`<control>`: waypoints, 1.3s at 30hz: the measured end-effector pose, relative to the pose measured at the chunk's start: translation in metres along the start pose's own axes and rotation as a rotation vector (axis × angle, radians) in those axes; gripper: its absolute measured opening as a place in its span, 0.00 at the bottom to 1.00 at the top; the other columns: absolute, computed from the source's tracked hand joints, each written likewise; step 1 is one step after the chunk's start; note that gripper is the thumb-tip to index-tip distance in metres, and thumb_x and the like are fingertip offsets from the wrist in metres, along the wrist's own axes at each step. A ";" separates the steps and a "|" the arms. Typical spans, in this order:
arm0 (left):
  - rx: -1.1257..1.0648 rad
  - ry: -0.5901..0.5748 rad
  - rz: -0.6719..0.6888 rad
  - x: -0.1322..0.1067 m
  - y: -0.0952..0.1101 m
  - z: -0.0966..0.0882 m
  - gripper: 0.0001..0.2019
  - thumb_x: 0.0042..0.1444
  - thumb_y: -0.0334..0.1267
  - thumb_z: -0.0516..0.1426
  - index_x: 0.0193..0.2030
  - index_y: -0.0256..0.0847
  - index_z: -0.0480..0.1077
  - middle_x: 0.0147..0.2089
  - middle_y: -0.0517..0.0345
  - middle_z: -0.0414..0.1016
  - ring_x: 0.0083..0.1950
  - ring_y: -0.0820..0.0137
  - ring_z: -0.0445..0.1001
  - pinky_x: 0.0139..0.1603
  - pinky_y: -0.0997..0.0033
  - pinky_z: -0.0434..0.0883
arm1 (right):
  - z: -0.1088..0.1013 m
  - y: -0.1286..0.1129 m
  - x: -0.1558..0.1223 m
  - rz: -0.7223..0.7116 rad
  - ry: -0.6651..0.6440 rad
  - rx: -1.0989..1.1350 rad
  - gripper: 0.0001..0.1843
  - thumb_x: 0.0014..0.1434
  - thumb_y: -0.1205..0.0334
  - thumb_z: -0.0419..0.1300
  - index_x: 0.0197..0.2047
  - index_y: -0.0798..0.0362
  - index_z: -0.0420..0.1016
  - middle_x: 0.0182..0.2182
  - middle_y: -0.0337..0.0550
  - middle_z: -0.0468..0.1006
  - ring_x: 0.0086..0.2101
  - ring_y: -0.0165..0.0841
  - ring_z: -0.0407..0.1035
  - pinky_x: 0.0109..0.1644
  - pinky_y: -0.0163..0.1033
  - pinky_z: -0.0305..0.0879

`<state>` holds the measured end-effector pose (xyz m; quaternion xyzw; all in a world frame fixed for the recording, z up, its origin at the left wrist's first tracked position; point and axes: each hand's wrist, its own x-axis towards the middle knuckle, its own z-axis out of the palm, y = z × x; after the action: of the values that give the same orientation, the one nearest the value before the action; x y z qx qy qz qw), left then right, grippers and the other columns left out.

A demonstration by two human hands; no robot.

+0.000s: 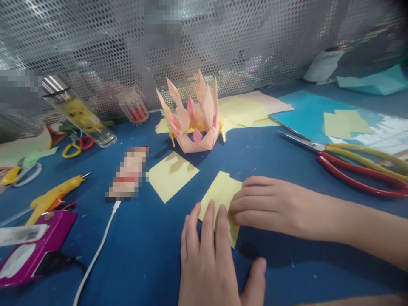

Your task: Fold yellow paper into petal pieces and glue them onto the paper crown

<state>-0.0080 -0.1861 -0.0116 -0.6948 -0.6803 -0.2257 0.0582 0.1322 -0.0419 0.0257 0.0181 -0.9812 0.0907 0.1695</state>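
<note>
A pale yellow sheet of paper lies on the blue table in front of me. My left hand rests flat over its lower left part, fingers stretched out and thumb apart. From the right, my right hand holds the sheet's right edge with its fingers bent and together; the thumb is hidden. Just left of this sheet is a separate yellow paper square. Behind both papers stands a pink and peach folded-paper piece with tall pointed petals.
Large scissors with red and yellow handles lie at right near a blue sheet. At left are a yellow glue gun, a purple device, a pixelated phone on a white cable, and a bottle. Perforated metal backs the table.
</note>
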 end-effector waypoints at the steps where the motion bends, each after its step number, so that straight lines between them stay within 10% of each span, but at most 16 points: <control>1: -0.011 0.008 0.006 0.000 0.000 0.001 0.26 0.59 0.42 0.50 0.62 0.32 0.58 0.60 0.40 0.67 0.63 0.48 0.61 0.55 0.44 0.66 | 0.000 -0.001 0.000 0.008 -0.003 0.035 0.19 0.69 0.70 0.40 0.41 0.57 0.72 0.38 0.47 0.78 0.41 0.31 0.71 0.50 0.41 0.63; 12: -0.088 0.079 -0.053 0.000 -0.001 -0.003 0.18 0.63 0.33 0.48 0.59 0.39 0.59 0.53 0.50 0.73 0.55 0.64 0.71 0.59 0.57 0.68 | 0.000 0.014 -0.002 0.286 0.136 0.291 0.12 0.66 0.58 0.53 0.42 0.54 0.74 0.37 0.48 0.76 0.38 0.33 0.70 0.44 0.40 0.65; 20: -0.010 -0.010 0.013 0.003 -0.003 -0.009 0.23 0.61 0.36 0.49 0.63 0.48 0.56 0.58 0.43 0.65 0.55 0.55 0.71 0.46 0.49 0.74 | 0.000 0.021 -0.003 0.430 0.086 0.588 0.11 0.63 0.57 0.57 0.34 0.54 0.76 0.33 0.44 0.76 0.36 0.30 0.68 0.42 0.35 0.65; 28: 0.026 0.041 0.032 0.000 -0.004 -0.002 0.24 0.61 0.41 0.49 0.61 0.31 0.60 0.59 0.40 0.66 0.56 0.56 0.68 0.52 0.55 0.69 | 0.008 0.020 0.000 0.541 0.074 0.467 0.13 0.63 0.56 0.56 0.32 0.54 0.74 0.27 0.41 0.73 0.30 0.30 0.65 0.35 0.34 0.63; 39: -0.024 0.103 0.049 -0.003 -0.005 0.007 0.23 0.63 0.46 0.48 0.59 0.34 0.65 0.60 0.50 0.70 0.61 0.58 0.66 0.57 0.58 0.62 | 0.015 0.015 0.004 0.653 0.133 0.383 0.08 0.59 0.58 0.60 0.33 0.51 0.78 0.24 0.38 0.74 0.26 0.28 0.64 0.30 0.33 0.59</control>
<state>-0.0110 -0.1859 -0.0196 -0.6996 -0.6563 -0.2676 0.0903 0.1222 -0.0297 0.0105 -0.2701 -0.8873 0.3227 0.1884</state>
